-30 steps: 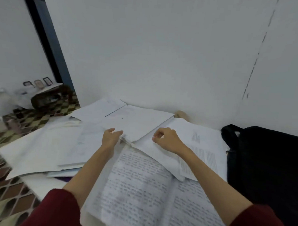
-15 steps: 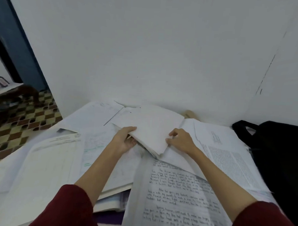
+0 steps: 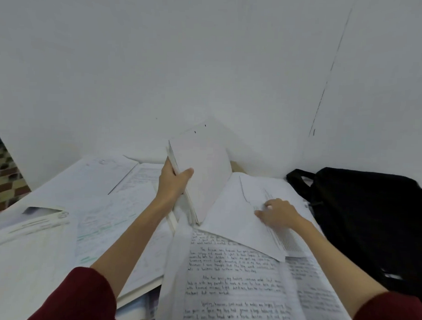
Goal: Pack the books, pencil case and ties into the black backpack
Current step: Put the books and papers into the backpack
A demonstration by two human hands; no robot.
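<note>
A: What's the left hand (image 3: 174, 182) doing?

B: Its grip is clamped on a thin white book (image 3: 200, 173), thumb across the near face, fingers behind. The book is tilted up on edge, its low corner touching the papers beside the open notebook (image 3: 234, 278).

A: And the right hand (image 3: 278, 213)?

B: Grip apart, fingers spread flat, pressing a loose white sheet (image 3: 236, 215) that lies over the notebook's far edge. It holds nothing.

A: What's the book like?

B: Soft cover, matte, plain white with two small dark marks near its top edge. The page edges show as a thin stack along the side by the left palm.

A: The notebook?

B: Ruled pages, dense dark handwriting, lying open and flat on the bench (image 3: 153, 281).

A: Where's the backpack (image 3: 370, 225)?

B: Right of the notebook, against the wall (image 3: 208, 64). Black, soft fabric, slumped, with a looped strap at its far left corner. More printed sheets (image 3: 102, 218) overlap left of the notebook
</note>
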